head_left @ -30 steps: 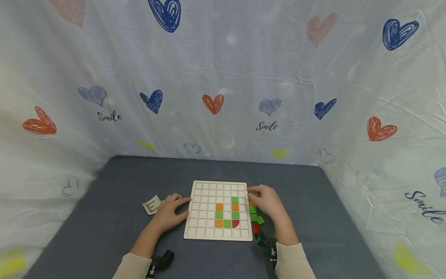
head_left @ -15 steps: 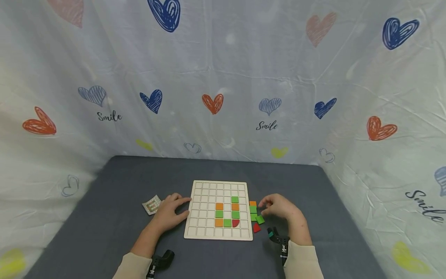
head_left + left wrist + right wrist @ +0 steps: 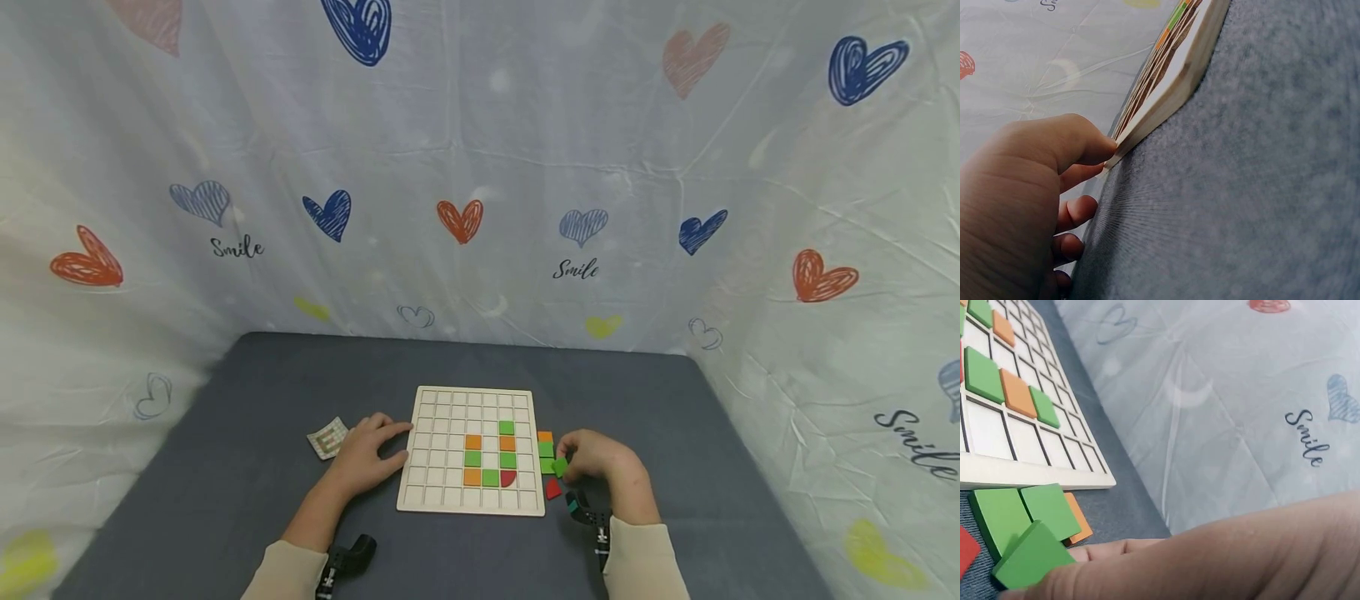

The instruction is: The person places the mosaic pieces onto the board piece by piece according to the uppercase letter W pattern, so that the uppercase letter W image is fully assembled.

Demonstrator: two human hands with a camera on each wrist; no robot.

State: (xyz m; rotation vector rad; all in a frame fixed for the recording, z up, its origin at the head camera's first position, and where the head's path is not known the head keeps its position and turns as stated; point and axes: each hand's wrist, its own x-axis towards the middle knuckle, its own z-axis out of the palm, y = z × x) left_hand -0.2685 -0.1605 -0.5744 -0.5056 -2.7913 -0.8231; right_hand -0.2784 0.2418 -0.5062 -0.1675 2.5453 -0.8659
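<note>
A pale wooden grid board (image 3: pixel 437 492) lies on the table, with several green and orange square tiles and one red quarter-round tile (image 3: pixel 507 478) set in its cells. My left hand (image 3: pixel 363 456) rests beside it, thumb and forefinger touching the board's left edge, as the left wrist view shows too. Right of the board, my right hand (image 3: pixel 602 458) pinches a green square tile (image 3: pixel 1034 557) between thumb and fingers. That tile is tilted and overlaps a flat green tile (image 3: pixel 999 515). Another green tile (image 3: pixel 1050 509) and an orange tile (image 3: pixel 1079 519) lie just beyond.
A red tile (image 3: pixel 553 488) lies near the board's lower right edge. Partly behind my left hand is a small patterned card (image 3: pixel 327 438). The dark grey table (image 3: pixel 480 554) ends at a white curtain (image 3: pixel 510 133) printed with hearts.
My right hand has left the board's right edge, moved out to the right, then come down onto the loose green tile and pinched it. My left hand stays put.
</note>
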